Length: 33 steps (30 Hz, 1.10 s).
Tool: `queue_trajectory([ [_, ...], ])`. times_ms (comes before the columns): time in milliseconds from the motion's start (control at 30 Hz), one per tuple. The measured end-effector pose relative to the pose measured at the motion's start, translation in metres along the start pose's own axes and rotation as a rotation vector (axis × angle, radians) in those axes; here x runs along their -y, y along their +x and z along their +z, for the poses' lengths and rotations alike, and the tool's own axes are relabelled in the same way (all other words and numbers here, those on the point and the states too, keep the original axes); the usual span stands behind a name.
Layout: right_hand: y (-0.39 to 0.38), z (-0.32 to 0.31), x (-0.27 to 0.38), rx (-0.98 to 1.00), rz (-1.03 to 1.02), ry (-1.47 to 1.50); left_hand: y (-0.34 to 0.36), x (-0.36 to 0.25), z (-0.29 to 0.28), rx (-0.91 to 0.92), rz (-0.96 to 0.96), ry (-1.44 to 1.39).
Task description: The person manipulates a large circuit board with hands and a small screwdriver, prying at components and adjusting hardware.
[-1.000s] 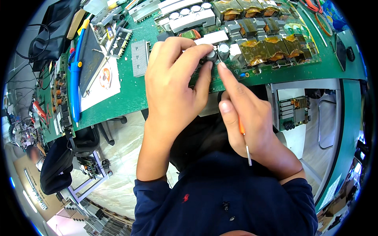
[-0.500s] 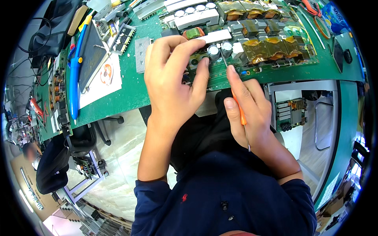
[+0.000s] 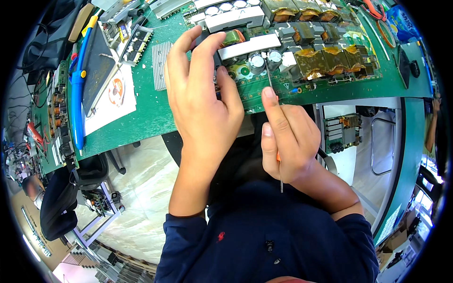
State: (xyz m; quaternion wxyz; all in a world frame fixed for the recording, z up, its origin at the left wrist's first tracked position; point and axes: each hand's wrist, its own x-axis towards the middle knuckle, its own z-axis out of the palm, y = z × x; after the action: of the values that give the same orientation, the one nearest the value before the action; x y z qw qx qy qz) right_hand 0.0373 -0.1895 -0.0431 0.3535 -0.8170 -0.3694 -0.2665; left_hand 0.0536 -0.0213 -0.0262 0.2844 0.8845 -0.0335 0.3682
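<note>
My left hand [image 3: 219, 52] curls over the left end of a green circuit board [image 3: 250, 89], its index and middle fingers bent onto the top and its thumb by a dark part. My right hand [image 3: 290, 141] grips an orange-handled screwdriver [image 3: 279, 156], whose thin shaft points up between two capacitors [image 3: 257, 63] beside a white bar [image 3: 249, 45]. Large yellow-wrapped transformers [image 3: 309, 63] stand to the right on the board. A ridged heatsink [image 3: 160, 66] lies left of my left hand.
A blue-and-yellow pump tool [image 3: 78, 113], white paper [image 3: 106, 113] and another board [image 3: 60, 113] lie on the green bench [image 3: 146, 122]. A phone-like object [image 3: 403, 66] is at right. A board [image 3: 342, 132] sits below the bench. Another person [image 3: 33, 188] is lower left; another's arm [image 3: 432, 129] shows far right.
My left hand has shifted up and left, off the capacitors onto the board's left end. My right hand has moved slightly down, uncovering more screwdriver shaft by the capacitors.
</note>
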Motion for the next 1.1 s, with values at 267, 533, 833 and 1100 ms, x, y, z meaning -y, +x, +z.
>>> queue_trajectory([
  [267,0.011,-0.023,-0.006,0.101,0.081,0.136,0.0,0.002,-0.002,0.006,0.021,0.031],
  [533,0.031,-0.062,-0.016,0.423,0.275,0.26,-0.002,0.005,-0.002,0.007,0.019,0.01],
  [833,0.044,-0.073,-0.023,0.472,0.349,0.361,-0.004,0.007,-0.001,0.006,0.025,-0.026],
  [1100,0.036,-0.063,-0.019,0.426,0.327,0.364,-0.003,0.007,-0.003,0.01,0.024,-0.006],
])
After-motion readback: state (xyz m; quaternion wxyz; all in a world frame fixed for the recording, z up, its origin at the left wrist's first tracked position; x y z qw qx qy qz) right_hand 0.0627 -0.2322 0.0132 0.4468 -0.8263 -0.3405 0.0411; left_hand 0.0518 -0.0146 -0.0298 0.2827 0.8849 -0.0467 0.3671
